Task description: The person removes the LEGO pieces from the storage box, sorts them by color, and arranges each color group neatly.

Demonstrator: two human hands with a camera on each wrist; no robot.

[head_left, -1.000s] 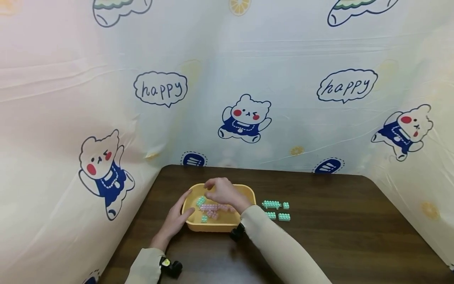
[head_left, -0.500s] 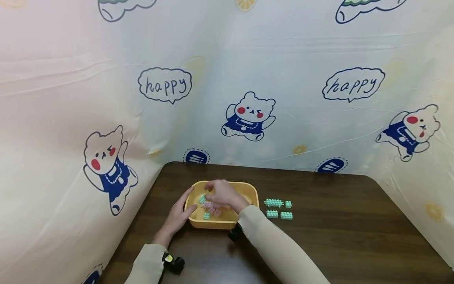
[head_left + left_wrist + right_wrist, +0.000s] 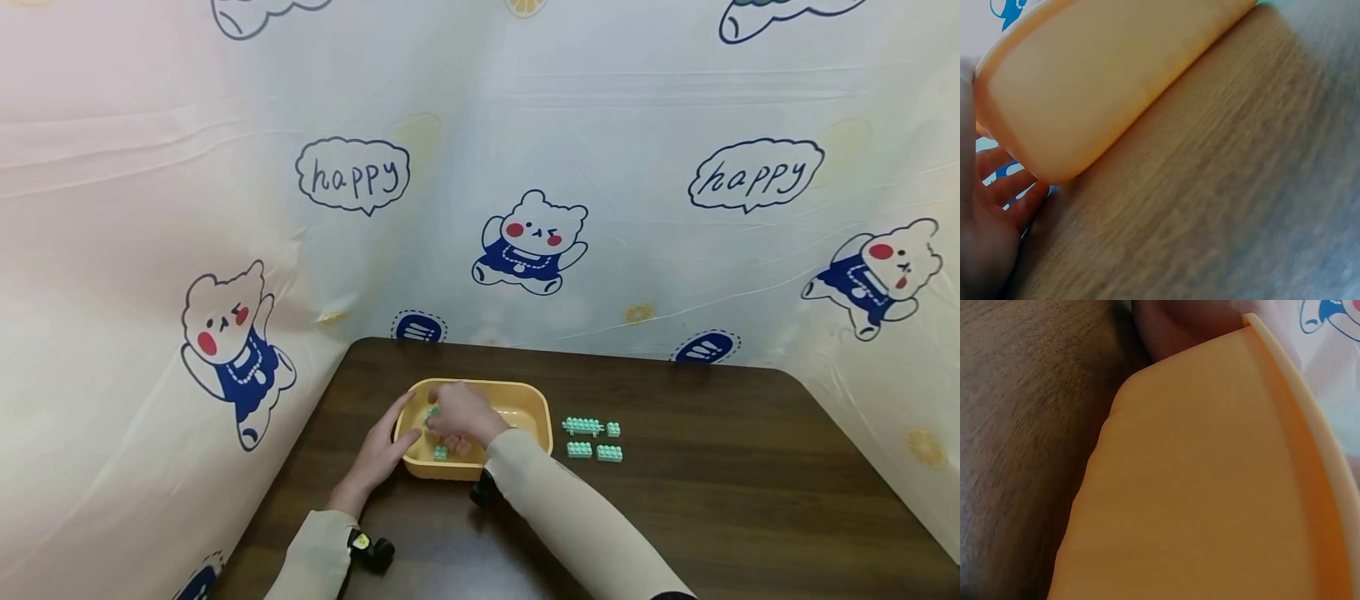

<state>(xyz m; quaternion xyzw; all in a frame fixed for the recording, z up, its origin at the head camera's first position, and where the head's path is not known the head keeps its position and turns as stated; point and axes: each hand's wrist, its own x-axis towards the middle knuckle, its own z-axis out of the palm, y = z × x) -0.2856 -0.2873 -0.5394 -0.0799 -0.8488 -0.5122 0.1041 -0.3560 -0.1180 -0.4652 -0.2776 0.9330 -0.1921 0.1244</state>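
"Hands first: how do they stand at the yellow tray (image 3: 534,415)?"

"Left hand (image 3: 381,447) holds the tray's left end, thumb over the rim and fingers spread along the outside wall. Right hand (image 3: 465,411) is bent over the tray's left half, fingers curled. Whether it has hold of anything, I can't tell."

"And the green piece (image 3: 432,413)?"

"Inside the tray, toward the far left corner, right at the right hand's fingertips. So that hand is nearer, and I'd judge that closeness matters most; the left hand is a little apart, at the rim."

"Which way does it point?"

"Can't say. Fingers cover too much of it to read a long axis. The tray's own runs left to right, across the person."

"What else lies about?"

"Pink bricks (image 3: 458,445) below the right hand, nearer the tray's front, and a small green brick (image 3: 440,453) just left of them. Beyond the tray's right end, a long green plate (image 3: 582,427) lies lengthwise left to right, like the tray."
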